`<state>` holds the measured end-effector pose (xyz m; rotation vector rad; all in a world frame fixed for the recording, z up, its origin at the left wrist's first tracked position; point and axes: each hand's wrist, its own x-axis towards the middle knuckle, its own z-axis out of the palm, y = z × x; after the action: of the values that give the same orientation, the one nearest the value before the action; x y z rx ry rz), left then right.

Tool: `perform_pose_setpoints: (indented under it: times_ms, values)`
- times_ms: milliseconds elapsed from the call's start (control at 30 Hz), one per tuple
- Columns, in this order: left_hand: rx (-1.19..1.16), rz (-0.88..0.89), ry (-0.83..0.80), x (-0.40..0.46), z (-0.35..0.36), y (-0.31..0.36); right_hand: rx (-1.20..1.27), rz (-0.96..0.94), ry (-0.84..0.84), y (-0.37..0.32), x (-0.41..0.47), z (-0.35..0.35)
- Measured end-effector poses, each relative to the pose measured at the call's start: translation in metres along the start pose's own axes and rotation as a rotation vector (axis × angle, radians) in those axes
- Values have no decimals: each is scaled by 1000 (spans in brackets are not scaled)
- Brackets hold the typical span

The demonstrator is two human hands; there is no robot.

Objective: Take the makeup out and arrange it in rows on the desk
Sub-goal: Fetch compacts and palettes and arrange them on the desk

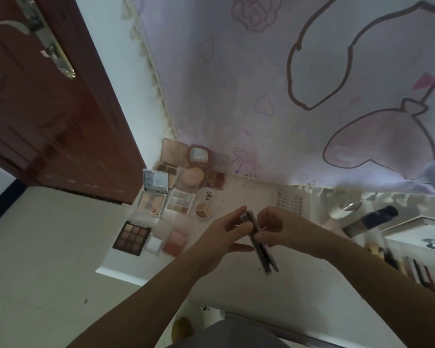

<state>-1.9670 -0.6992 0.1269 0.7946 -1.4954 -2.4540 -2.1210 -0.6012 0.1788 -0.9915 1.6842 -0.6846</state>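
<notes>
Both hands hold a small bundle of slim makeup sticks (260,243) above the white desk (236,292). The right hand (271,226) has its fingers curled round the upper part of the bundle. The left hand (226,234) pinches the top end between thumb and forefinger, with one lower finger stretched out beside the shafts. The sticks appear to number two or three; motion blur prevents a firm count.

Reference landmark: the dark nine-pan palette (132,238) at the desk's left edge.
- Beyond the palette, towards the wall: opened compacts and palettes (178,187) set out in rows.
- Just right of the palette: a small white square case (153,244) and a pink blush compact (175,241).
- Further right of the palette: the held sticks, above bare desk surface.
- Far right of the palette: a white organiser (412,229) with more pens and brushes (412,267) beside it.

Hazards from this position:
- The sticks are round and smooth. Released together, they are likely to roll towards the front edge of the desk.
- Separating one stick with the left hand loosens the right hand's hold on the others; one may drop.
- A low sweep towards the palette could strike the open lids and disturb the rows.
</notes>
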Motion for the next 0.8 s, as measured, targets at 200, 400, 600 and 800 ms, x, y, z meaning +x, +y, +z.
perform_pose_setpoints:
  times_ms: [200,400,600,800]
  values:
    - [-167,48,0,22,-8,-8,101,43,-122,16,31,-41]
    - [-607,9,272,66,-6,-32,-285,-59,183,26,112,-68]
    - [-752,-133,498,113,-2,-38,-657,-187,250,33,172,-72]
    - [-779,-298,635,138,-3,-16,-806,-171,259,45,204,-69]
